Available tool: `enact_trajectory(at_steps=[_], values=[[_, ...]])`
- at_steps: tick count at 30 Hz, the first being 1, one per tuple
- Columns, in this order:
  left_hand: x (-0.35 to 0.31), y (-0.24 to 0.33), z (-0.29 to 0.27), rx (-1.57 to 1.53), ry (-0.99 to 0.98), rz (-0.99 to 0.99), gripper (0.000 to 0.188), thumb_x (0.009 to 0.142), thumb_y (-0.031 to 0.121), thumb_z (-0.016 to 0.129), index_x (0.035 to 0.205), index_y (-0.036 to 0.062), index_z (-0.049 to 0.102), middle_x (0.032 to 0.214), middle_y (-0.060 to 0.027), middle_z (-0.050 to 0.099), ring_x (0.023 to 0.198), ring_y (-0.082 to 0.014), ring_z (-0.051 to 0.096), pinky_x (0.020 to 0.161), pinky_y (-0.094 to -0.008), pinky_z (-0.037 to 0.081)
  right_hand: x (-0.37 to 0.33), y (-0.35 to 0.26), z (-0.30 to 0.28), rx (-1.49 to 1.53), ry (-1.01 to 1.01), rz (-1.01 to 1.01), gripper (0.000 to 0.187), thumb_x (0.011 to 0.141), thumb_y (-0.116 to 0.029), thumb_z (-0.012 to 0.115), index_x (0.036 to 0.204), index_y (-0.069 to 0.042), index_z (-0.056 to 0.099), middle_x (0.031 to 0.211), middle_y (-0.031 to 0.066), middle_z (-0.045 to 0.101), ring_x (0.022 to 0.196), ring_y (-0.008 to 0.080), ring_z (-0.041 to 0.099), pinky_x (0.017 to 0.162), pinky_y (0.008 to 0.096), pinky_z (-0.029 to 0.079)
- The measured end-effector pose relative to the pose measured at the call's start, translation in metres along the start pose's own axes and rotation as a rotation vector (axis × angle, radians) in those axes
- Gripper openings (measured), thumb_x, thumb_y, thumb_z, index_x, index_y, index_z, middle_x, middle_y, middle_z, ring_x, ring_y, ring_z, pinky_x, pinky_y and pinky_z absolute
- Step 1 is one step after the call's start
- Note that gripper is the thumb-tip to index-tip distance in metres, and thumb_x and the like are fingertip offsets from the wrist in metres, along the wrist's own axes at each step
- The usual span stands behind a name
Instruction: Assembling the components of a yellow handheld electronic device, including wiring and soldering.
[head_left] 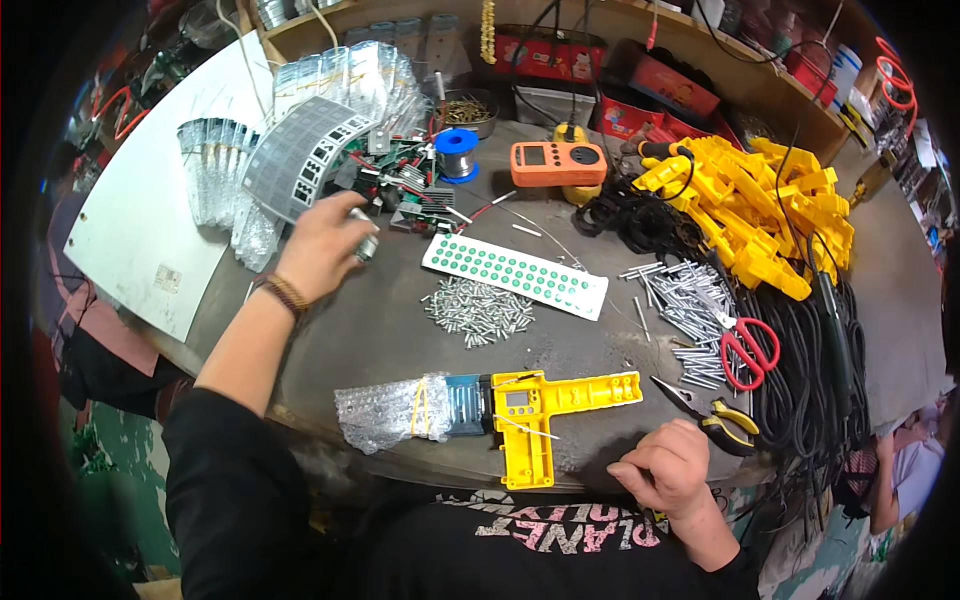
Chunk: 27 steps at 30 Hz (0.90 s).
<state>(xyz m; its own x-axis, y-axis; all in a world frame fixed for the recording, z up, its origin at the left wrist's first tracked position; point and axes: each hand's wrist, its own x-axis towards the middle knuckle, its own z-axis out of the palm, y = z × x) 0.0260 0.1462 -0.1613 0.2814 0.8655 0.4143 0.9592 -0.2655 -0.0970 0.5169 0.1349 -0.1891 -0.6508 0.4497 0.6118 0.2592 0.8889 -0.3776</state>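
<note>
My left hand (325,245) is at the left of the bench, beside a pile of circuit boards with grey heat sinks (405,185). Its fingers are closed on a small grey metallic part (366,243), mostly hidden by them. Near the front edge, my right hand (665,465) is loosely curled; whatever its fingers may hold is hidden. Between my hands lies an opened yellow plastic tool housing (580,393) with a small display. A dark blue barrel (465,404) joins its left end, partly wrapped in bubble wrap (385,410) with a rubber band.
Mid-bench are a sheet of green round stickers (515,275) and a heap of small screws (480,310). To the right lie metal pins (680,305), red-handled scissors (750,353), pliers (728,425), black cables (800,370) and yellow housings (760,200). Behind stand a solder spool (457,155) and an orange meter (557,163).
</note>
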Motion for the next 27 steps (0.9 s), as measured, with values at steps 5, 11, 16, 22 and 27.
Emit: enact_trajectory(at_steps=[5,11,16,22,27], values=[[0.018,0.095,-0.064,-0.984,0.322,-0.376,0.037,0.075,0.004,0.073,0.111,0.0016,0.061,0.103,-0.0055,0.066,0.094,-0.0125,0.061,0.087,-0.0281,0.048,0.017,-0.010,-0.016,0.219,0.122,0.200,0.017,0.074,-0.016,0.080,0.081,-0.006,0.069,0.078,0.0073,0.064,0.072,0.0254,0.060,0.065,0.0341,0.046],[0.067,0.262,-0.060,-0.455,0.211,0.134,0.033,0.067,0.022,0.078,0.094,0.0090,0.064,0.077,-0.0046,0.060,0.069,-0.0229,0.060,0.063,-0.0362,0.048,0.073,-0.028,0.003,0.676,0.299,0.279,0.049,0.092,-0.017,0.065,0.133,0.007,0.053,0.125,0.0206,0.063,0.110,0.0318,0.063,0.095,0.0357,0.048],[0.072,0.244,-0.042,-0.572,0.119,0.276,0.019,0.079,0.013,0.074,0.096,0.0065,0.069,0.097,-0.0127,0.071,0.085,-0.0291,0.068,0.074,-0.0384,0.054,0.029,-0.017,-0.023,0.778,0.427,0.464,0.019,0.103,-0.008,0.047,0.110,0.004,0.060,0.105,0.0153,0.070,0.091,0.0180,0.067,0.079,0.0315,0.056],[0.139,0.106,0.076,-0.151,-0.200,-0.142,0.020,0.086,0.024,0.066,0.098,0.0086,0.071,0.096,-0.0131,0.069,0.093,-0.0321,0.066,0.083,-0.0425,0.052,0.005,-0.011,-0.045,0.891,0.172,0.713,0.016,0.099,-0.008,0.054,0.109,0.003,0.062,0.101,0.0120,0.071,0.095,0.0156,0.066,0.085,0.0287,0.051],[0.150,0.092,0.090,-0.188,-0.239,-0.066,0.015,0.083,0.017,0.071,0.091,0.0062,0.065,0.089,-0.0123,0.064,0.090,-0.0336,0.064,0.079,-0.0443,0.051,0.007,-0.008,-0.053,0.605,0.104,0.604,0.011,0.094,-0.005,0.062,0.099,0.003,0.067,0.088,0.0093,0.071,0.079,0.0156,0.067,0.073,0.0269,0.052]])
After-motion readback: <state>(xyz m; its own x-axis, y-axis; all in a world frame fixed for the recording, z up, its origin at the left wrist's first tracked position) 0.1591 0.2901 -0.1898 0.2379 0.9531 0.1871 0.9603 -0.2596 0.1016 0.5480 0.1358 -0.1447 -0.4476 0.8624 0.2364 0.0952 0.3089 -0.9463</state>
